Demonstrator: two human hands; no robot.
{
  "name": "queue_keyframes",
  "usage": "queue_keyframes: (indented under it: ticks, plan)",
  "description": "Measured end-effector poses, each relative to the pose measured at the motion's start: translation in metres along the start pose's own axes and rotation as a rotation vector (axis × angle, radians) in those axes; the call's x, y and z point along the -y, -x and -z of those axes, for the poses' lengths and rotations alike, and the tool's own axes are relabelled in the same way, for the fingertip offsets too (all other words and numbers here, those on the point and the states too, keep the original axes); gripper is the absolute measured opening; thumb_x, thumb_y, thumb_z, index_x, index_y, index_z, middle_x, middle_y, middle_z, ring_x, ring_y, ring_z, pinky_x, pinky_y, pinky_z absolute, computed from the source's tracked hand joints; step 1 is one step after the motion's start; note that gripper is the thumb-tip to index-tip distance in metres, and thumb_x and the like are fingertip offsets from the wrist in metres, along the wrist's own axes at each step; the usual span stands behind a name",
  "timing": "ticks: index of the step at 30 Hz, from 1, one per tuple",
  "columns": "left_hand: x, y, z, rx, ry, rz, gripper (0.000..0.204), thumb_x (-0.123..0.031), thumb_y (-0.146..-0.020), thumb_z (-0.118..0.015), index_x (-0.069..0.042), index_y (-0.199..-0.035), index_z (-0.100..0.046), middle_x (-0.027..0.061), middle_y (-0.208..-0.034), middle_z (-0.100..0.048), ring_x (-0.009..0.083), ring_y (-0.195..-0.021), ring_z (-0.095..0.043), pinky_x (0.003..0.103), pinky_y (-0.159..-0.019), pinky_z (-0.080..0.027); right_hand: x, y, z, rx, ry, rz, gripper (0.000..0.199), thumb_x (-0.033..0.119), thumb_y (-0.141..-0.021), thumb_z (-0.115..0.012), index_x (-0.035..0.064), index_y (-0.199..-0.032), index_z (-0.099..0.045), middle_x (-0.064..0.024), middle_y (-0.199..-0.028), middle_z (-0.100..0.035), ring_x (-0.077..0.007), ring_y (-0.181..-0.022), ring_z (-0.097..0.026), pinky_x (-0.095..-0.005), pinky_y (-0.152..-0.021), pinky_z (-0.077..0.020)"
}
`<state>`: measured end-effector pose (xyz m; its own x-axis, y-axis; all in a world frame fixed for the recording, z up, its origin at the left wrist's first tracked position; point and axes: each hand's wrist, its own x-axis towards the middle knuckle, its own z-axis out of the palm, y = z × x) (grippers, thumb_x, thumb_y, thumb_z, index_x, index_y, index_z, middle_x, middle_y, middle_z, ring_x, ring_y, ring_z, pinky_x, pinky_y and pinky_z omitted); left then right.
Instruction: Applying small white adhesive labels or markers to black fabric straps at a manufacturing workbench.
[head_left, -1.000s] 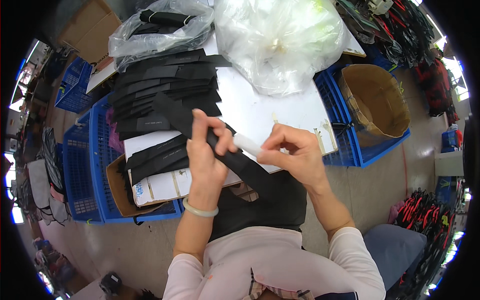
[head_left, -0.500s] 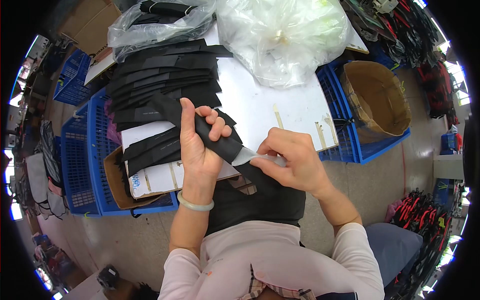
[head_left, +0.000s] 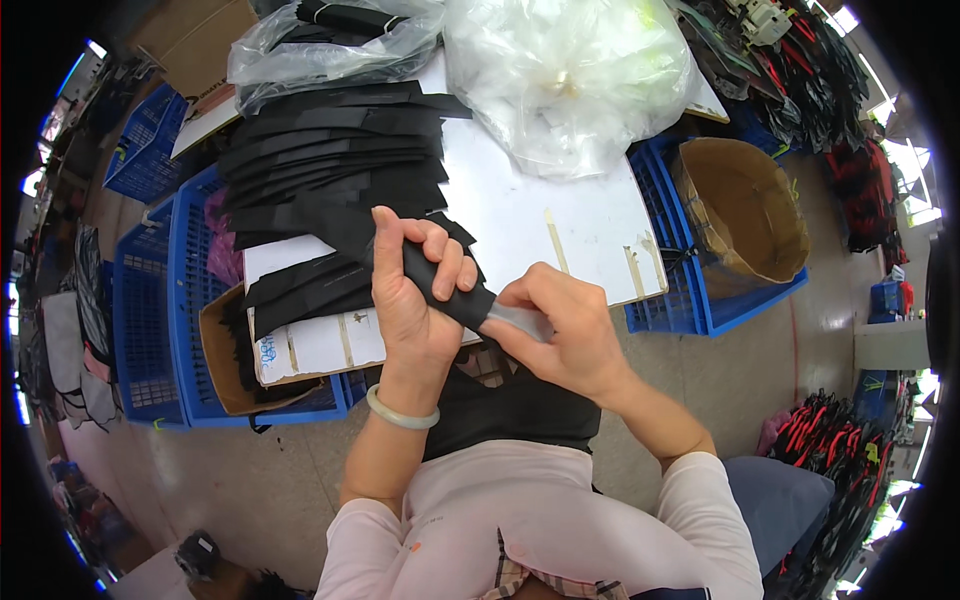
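A black fabric sleeve point(head_left: 470, 306) lies across the palm of my left hand point(head_left: 412, 310), whose fingers curl over it while the thumb points up. My right hand point(head_left: 565, 335) pinches a translucent whitish plastic piece point(head_left: 524, 319) between thumb and fingers. One end of that piece sits in the sleeve's open end; how far in it reaches is hidden. Beyond my left hand, overlapping black fabric pieces point(head_left: 325, 165) lie in rows on a white tabletop point(head_left: 540, 215). The sleeve's far end merges with these dark pieces.
A large clear bag point(head_left: 575, 85) and an opened plastic bag point(head_left: 290, 65) with black pieces stand at the back. Blue crates point(head_left: 150, 320) flank the table; a cardboard box point(head_left: 225, 350) is at its left, a round cardboard container point(head_left: 745, 210) at its right.
Less of the plastic piece shows outside the sleeve. My left hand has shifted slightly right and down, and its fingers are closer around the sleeve. Both hands are nearer each other.
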<state>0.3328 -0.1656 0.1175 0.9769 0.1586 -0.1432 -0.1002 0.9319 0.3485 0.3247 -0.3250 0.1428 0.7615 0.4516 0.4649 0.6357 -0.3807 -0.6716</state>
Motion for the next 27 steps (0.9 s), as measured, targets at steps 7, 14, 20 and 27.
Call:
queue_keyframes:
  ticks: [7, 14, 20, 27]
  plan:
    - [-0.002, -0.001, 0.005, 0.005, 0.079, 0.007, 0.042, -0.048, -0.096, -0.056, -0.012, -0.076, -0.057, 0.0, -0.066, -0.048, 0.0101, -0.045, -0.04, 0.026, -0.048, -0.04, 0.003, 0.009, 0.005, 0.057, -0.037, 0.029, 0.021, -0.001, -0.072, -0.08, -0.0002, -0.079, -0.06, -0.0094, -0.087, -0.063, -0.0164, -0.063, -0.061, -0.0271, -0.053, -0.0488]
    - [-0.008, -0.004, 0.005, -0.034, 0.181, 0.059, 0.043, -0.049, -0.095, -0.058, -0.011, -0.073, -0.057, 0.0004, -0.065, -0.048, 0.0104, -0.045, -0.039, 0.026, -0.048, -0.039, -0.004, 0.004, -0.002, -0.026, -0.114, 0.098, 0.018, -0.004, -0.073, -0.075, -0.0024, -0.083, -0.061, -0.0116, -0.091, -0.061, -0.0216, -0.066, -0.062, -0.0312, -0.056, -0.05]
    - [0.0, -0.007, 0.005, -0.061, 0.233, 0.133, 0.043, -0.049, -0.093, -0.06, -0.011, -0.074, -0.057, 0.0, -0.065, -0.045, 0.0099, -0.046, -0.038, 0.025, -0.048, -0.038, -0.021, 0.012, -0.022, -0.185, -0.106, 0.183, 0.025, -0.001, -0.071, -0.078, 0.0012, -0.094, -0.069, -0.0102, -0.094, -0.062, -0.0205, -0.068, -0.062, -0.0301, -0.056, -0.0509]
    - [-0.011, -0.007, 0.0, -0.073, 0.278, 0.065, 0.043, -0.044, -0.093, -0.063, -0.006, -0.077, -0.054, 0.001, -0.065, -0.04, 0.0094, -0.046, -0.036, 0.024, -0.046, -0.037, -0.017, 0.014, -0.018, -0.049, 0.056, 0.164, 0.034, 0.02, -0.073, -0.08, 0.0151, -0.106, -0.073, -0.0073, -0.092, -0.059, -0.0215, -0.077, -0.056, -0.0334, -0.067, -0.0466]
